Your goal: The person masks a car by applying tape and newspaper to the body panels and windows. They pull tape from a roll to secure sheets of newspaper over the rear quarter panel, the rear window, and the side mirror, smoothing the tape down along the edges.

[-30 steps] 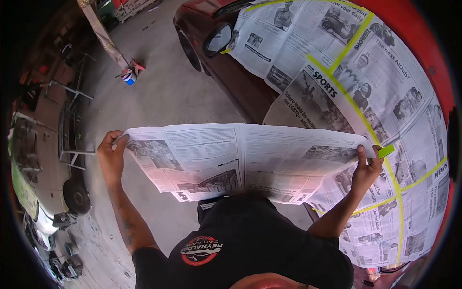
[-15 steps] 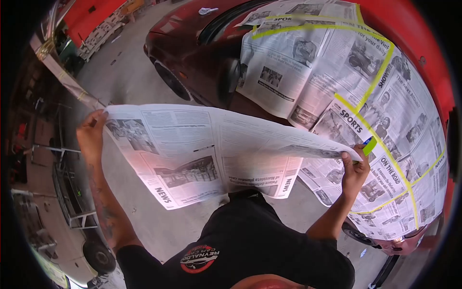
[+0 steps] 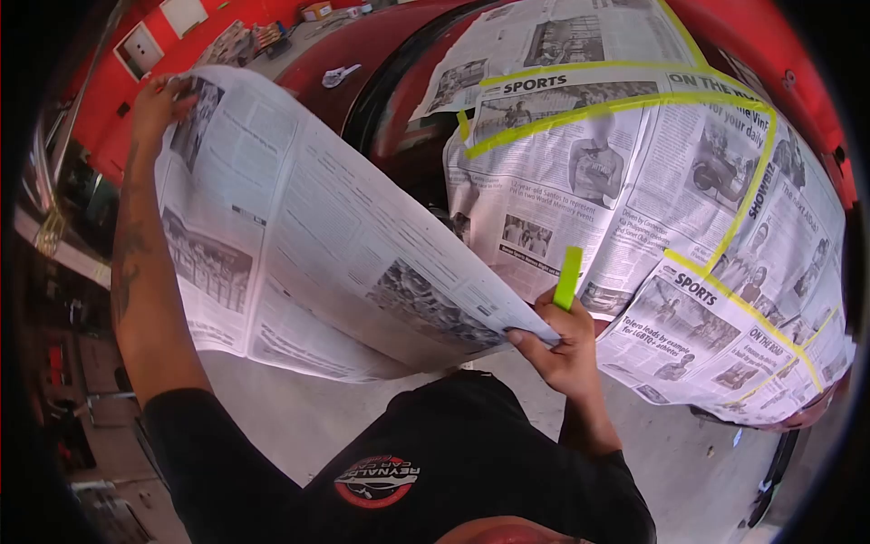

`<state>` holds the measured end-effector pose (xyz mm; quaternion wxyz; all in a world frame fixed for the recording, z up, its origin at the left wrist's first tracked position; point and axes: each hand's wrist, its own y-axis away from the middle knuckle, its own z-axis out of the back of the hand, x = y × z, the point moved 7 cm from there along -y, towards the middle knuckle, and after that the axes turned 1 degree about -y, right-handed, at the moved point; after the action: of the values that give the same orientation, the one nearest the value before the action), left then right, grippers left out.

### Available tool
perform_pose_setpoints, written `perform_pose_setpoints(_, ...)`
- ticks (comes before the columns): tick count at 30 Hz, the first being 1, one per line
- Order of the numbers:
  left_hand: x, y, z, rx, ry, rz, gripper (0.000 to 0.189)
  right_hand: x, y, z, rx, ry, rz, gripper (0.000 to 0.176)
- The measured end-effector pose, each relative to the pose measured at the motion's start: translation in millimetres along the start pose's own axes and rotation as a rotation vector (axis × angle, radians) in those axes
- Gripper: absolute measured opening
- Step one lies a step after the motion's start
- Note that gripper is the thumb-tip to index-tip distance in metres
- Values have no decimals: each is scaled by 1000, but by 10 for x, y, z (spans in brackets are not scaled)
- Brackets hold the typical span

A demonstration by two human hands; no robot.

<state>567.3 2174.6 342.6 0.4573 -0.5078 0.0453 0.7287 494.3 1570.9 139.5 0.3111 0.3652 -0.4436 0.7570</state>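
Observation:
A wide newspaper sheet (image 3: 299, 236) is spread between my two hands, in front of my chest. My left hand (image 3: 163, 109), raised at the upper left, pinches one top corner. The opposite corner is between the thumb and fingers of my right hand (image 3: 566, 344), held lower. A short strip of yellow-green tape (image 3: 569, 277) sticks up from the right hand's fingers. Just beyond that hand, newspaper pages (image 3: 535, 195) cover the side of a dark red car (image 3: 313, 68). Yellow-green masking tape (image 3: 725, 231) runs along the edges of those pages.
A crumpled white paper (image 3: 340, 75) lies on the car. Behind it, a red wall (image 3: 91, 86) and assorted items stand at the upper left. Metal frames and shop gear line the left edge. Grey concrete floor (image 3: 281, 412) shows below the sheet.
My left hand has risen up and left, while my right hand has moved left and slightly down. The sheet now slants between them. My view has shifted toward the taped pages.

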Motion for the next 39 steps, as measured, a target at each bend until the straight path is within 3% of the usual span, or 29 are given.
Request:
perform_pose_setpoints(8,-503,-1784,-2669,280,377,-282,29,-310,-190,-443,-236,101,-240,22)
perform_pose_setpoints(13,-690,-2127,-4376,472,547,-337,27,-335,-308,-673,-401,161,-337,22)
perform_pose_setpoints(17,-913,-2005,-5540,651,589,-391,25,-385,-470,-943,-630,269,-477,23)
perform_pose_setpoints(19,-1101,-1566,-5707,714,576,-404,25,-371,-496,-1028,-773,334,-561,24)
perform_pose_setpoints(24,-1094,-1613,-6324,760,647,-436,26,-234,-451,-1326,-956,466,-795,26)
perform_pose_setpoints(28,-1237,-1532,-6333,881,665,-416,37,-153,-369,-1524,-1074,410,-887,27)
perform_pose_setpoints(29,-1263,-1489,-6279,898,705,-412,44,-162,-336,-1553,-1089,378,-907,28)
perform_pose_setpoints(30,-1301,-1374,-6182,950,713,-371,61,-181,-312,-1550,-1077,399,-936,30)
perform_pose_setpoints(32,-1328,-1213,-5908,917,733,-317,72,-160,-299,-1548,-1094,420,-947,31)
perform_pose_setpoints(34,-1377,-885,-5167,854,632,-501,76,-154,-279,-1552,-1136,429,-938,32)
perform_pose_setpoints(35,-1261,-726,-4973,915,631,-580,76,-131,-287,-1560,-1160,404,-912,32)
perform_pose_setpoints(39,-730,-13,-4573,1012,390,-792,71,-177,-163,-1532,-1201,285,-839,33)
